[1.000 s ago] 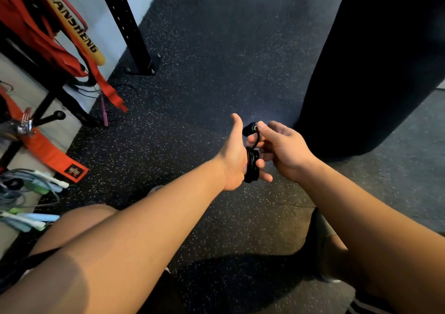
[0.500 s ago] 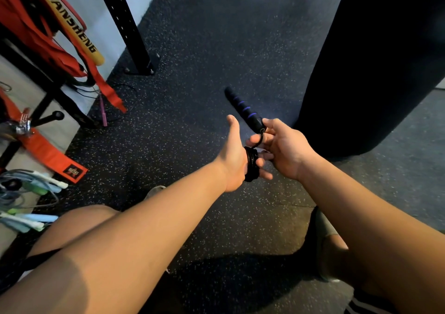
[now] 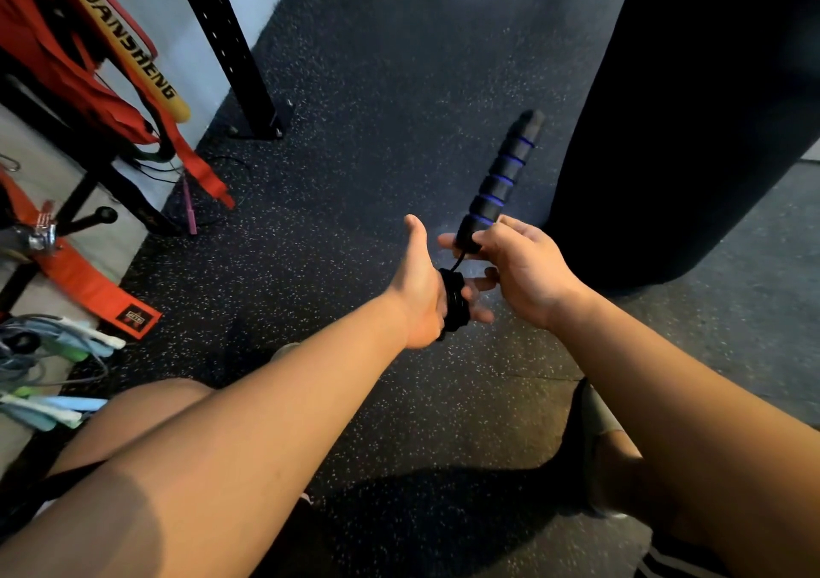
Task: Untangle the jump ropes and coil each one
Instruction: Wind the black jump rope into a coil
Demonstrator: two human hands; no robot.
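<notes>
Above speckled floor (image 3: pixel 355 178), right hand (image 3: pixel 523 267) grips handle (image 3: pixel 501 178) pointing away; flat left hand (image 3: pixel 417 302) carries coil (image 3: pixel 452 307).

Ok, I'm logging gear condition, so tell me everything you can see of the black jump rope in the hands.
The black jump rope is a thin cord wound in several loops around the left hand. A short stretch rises to its handle, black and foam-like with blue rings, tilted up and away, its lower end pinched by the right hand. No second handle shows.

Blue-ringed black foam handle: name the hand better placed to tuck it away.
Right: the right hand pinches the black foam handle at its base; the black rope coil wraps the left hand.
</notes>
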